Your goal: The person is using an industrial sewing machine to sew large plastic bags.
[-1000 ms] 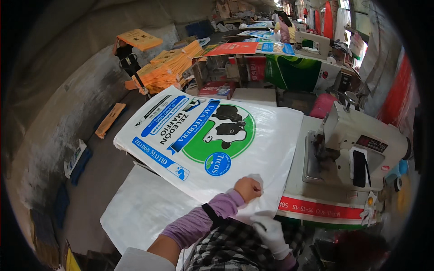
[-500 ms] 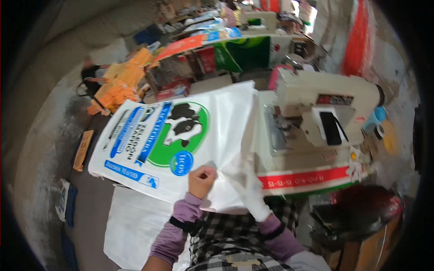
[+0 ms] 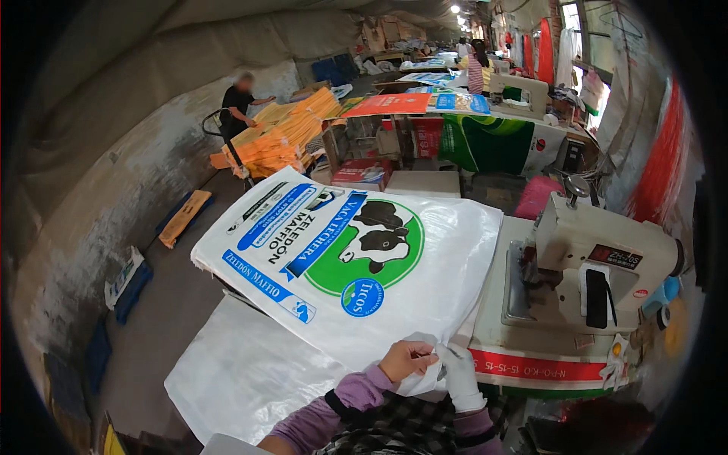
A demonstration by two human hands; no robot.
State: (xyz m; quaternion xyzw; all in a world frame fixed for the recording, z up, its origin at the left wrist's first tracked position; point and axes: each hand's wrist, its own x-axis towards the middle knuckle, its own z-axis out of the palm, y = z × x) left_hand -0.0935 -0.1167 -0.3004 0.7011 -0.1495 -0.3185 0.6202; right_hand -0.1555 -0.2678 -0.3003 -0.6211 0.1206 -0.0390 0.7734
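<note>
A white woven sack [image 3: 341, 265] printed with a cow in a green circle and blue stripes lies spread out in front of me. My left hand [image 3: 407, 358], bare, pinches the sack's near corner. My right hand [image 3: 461, 374], in a white glove, grips the same corner right beside it. An off-white industrial sewing machine [image 3: 607, 262] stands on its table [image 3: 531, 356] just to the right of the sack.
More plain white sacks [image 3: 235, 375] lie under the printed one at lower left. Orange sacks [image 3: 280, 136] are stacked at the back left, where a person in black [image 3: 239, 102] bends over them. Other tables with printed sacks [image 3: 425, 106] stand behind.
The camera has swung back up, so the far end of the hall shows again. Both hands have come together on the sack's near corner.
</note>
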